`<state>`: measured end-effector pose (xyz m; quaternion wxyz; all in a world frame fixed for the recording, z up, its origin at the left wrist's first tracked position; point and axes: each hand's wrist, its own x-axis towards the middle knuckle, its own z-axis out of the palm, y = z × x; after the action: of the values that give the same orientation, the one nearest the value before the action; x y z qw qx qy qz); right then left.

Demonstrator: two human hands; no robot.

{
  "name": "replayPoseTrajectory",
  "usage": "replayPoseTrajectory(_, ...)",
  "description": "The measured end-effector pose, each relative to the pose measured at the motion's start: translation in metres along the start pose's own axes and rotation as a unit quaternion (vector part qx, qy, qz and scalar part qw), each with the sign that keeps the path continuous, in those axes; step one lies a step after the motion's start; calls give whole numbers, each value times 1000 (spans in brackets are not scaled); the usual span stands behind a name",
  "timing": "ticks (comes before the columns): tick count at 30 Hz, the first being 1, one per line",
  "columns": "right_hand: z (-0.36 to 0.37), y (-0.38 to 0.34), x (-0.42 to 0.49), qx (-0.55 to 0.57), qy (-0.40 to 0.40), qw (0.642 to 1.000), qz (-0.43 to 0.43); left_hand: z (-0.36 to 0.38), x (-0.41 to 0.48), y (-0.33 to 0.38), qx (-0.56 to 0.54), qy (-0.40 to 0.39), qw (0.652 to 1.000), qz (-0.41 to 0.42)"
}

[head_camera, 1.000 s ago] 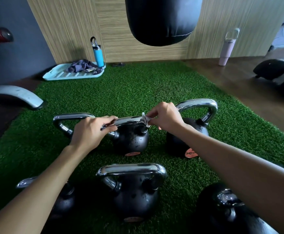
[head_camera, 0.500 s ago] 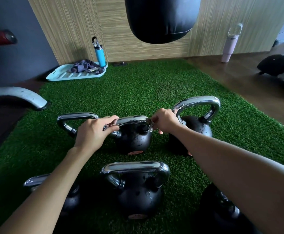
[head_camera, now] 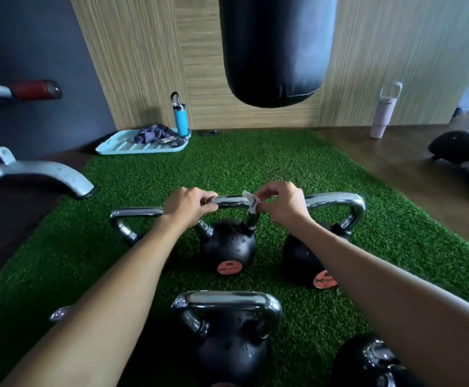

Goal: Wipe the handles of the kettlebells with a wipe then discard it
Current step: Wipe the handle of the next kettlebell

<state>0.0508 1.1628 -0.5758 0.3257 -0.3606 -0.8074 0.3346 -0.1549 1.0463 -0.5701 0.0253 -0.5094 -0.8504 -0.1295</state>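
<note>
Above turf (head_camera: 255, 169), right hand (head_camera: 280, 203) pinches wipe (head_camera: 251, 204), left hand (head_camera: 190, 205) grips handle (head_camera: 231, 199).

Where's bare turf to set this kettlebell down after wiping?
Open turf stretches from the held kettlebell to the tray and blue bottle. A strip lies between the right kettlebell and wooden floor. Near you, kettlebells crowd together.

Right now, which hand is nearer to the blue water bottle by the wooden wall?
Left. The left hand is nearly in line with the blue bottle; the right hand sits farther right.
</note>
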Motion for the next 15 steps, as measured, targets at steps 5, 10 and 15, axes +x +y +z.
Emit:
replayPoseTrajectory(5, 11, 5, 4, 51, 28, 997, 49, 9, 13, -1, -38, 1, 999, -16)
replayPoseTrajectory(10, 27, 4, 9, 76, 40, 995, 54, -6, 14, 4, -219, -10, 976, -8)
replayPoseTrajectory(15, 41, -11, 12, 146, 25, 988, 39, -11, -5, 9, -358, -38, 933, -22)
